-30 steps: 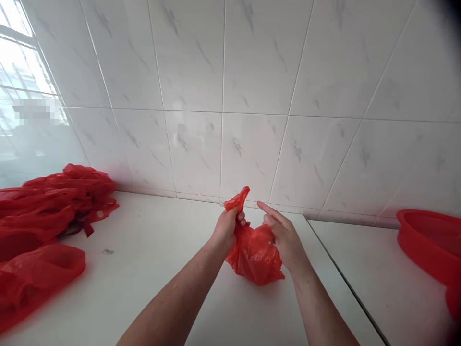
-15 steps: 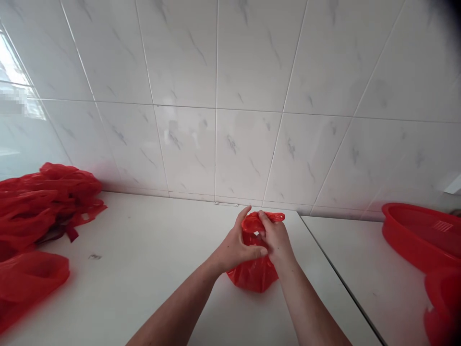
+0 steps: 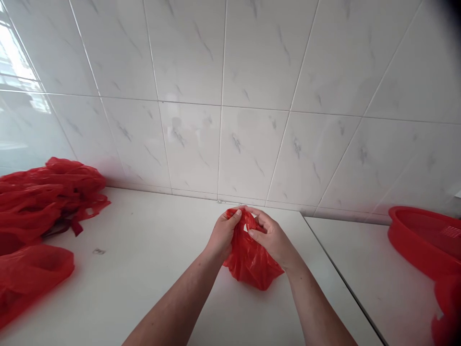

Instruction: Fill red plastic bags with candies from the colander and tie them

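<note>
A red plastic bag hangs between my hands, just over or touching the white tabletop. My left hand pinches the bag's gathered top on the left side, thumb uppermost. On the right, my right hand has thumb and fingers closed on a twisted strip of the same bag. A small gap shows pale through the plastic between the two hands. What the bag contains, if anything, is hidden.
A heap of red plastic bags lies at the left, with another red bag nearer me. At the right stands a red plastic basket. The white table meets a tiled wall; a seam runs down its right side.
My left hand has gone from spread fingers to pinching the bag's top. The right hand has shifted its grip along the bag, and the loop that stuck out rightward is gathered between the hands.
</note>
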